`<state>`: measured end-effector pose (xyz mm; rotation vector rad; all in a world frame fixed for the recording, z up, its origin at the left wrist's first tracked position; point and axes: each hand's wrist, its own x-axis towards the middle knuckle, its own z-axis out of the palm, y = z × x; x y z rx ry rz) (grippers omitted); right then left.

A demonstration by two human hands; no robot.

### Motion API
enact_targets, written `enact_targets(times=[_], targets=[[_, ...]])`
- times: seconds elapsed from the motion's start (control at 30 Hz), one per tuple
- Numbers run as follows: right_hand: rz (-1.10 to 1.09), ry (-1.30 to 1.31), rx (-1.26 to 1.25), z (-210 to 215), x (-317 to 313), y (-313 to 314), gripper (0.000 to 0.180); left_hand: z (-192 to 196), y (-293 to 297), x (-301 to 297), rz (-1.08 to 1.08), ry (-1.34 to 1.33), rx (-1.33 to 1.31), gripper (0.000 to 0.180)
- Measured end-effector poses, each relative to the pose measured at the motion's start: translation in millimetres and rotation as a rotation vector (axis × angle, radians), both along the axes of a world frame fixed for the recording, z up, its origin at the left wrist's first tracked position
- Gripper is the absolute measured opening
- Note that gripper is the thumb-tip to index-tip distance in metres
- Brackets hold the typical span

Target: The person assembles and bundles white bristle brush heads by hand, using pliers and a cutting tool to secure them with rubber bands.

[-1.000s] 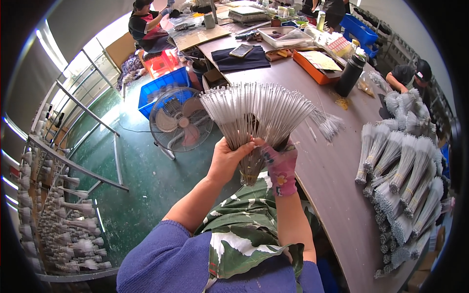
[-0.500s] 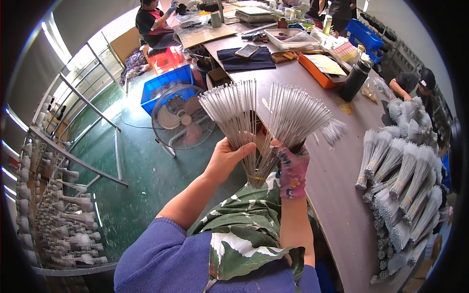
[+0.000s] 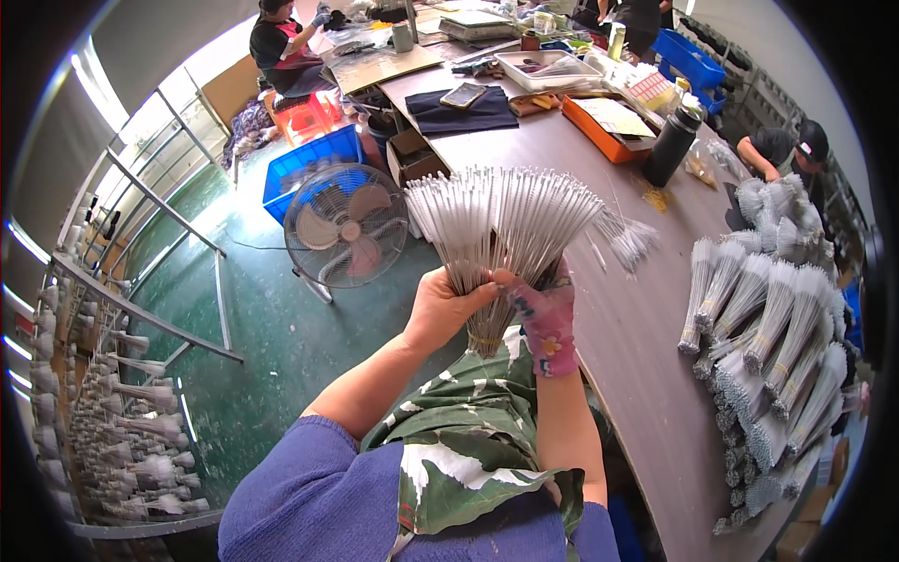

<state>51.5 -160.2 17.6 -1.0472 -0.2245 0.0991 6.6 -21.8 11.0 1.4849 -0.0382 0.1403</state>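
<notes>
A bundle of thin wire brushes (image 3: 510,211) with white bristle tips fans out between my two hands, bristles up, wire ends down. A yellow band circles the wires near their lower end. My bare left hand (image 3: 449,304) is closed round the left side of the bundle, thumb across the wires. On the right side, my right hand (image 3: 543,318), in a pink patterned glove with bare fingertips showing, grips the wires too. Both thumbs nearly meet at the front. Some loose brushes (image 3: 626,239) lie on the table just beyond my right hand.
Many banded brush bundles (image 3: 782,318) are piled on the table (image 3: 627,375) at right. A black bottle (image 3: 672,148), an orange tray (image 3: 604,131) and a phone (image 3: 463,96) stand farther back. Left are a fan (image 3: 348,229), a blue crate (image 3: 309,169) and a metal rack (image 3: 169,211). Other people work nearby.
My hands have come closer together. The two spread halves of the brush bundle have closed into one fan, and the gap between them is nearly gone. The view has shifted slightly.
</notes>
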Motion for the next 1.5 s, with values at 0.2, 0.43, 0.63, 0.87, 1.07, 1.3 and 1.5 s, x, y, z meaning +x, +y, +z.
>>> enact_targets(times=[0.2, 0.43, 0.63, 0.87, 1.07, 1.3, 1.5], targets=[[-0.002, 0.132, -0.064, -8.9, 7.7, -12.1, 0.042, 20.5, 3.9, -0.7, -0.251, 0.073, -0.245, 0.024], [-0.135, 0.099, 0.036, -8.8, 4.4, -16.0, 0.040, -4.5, 20.0, 1.3, -0.126, 0.101, -0.143, 0.026], [-0.141, 0.195, 0.110, -6.2, 5.3, -23.7, 0.046, -4.5, 19.9, 3.2, -0.099, 0.117, -0.315, 0.028], [-0.173, 0.204, 0.099, -2.9, 1.3, -24.2, 0.049, 1.2, 28.7, 0.6, -0.241, 0.126, -0.306, 0.033], [-0.164, 0.246, 0.109, -0.6, 0.9, -23.5, 0.047, 4.0, 32.1, 2.4, -0.293, 0.134, -0.343, 0.034], [-0.215, 0.279, 0.082, -9.6, 4.6, -19.9, 0.046, 0.4, 34.4, -1.5, -0.169, 0.170, -0.223, 0.029], [-0.180, 0.291, 0.119, -9.3, 4.6, -19.6, 0.044, 9.7, 33.9, -2.3, -0.108, 0.184, -0.127, 0.028]])
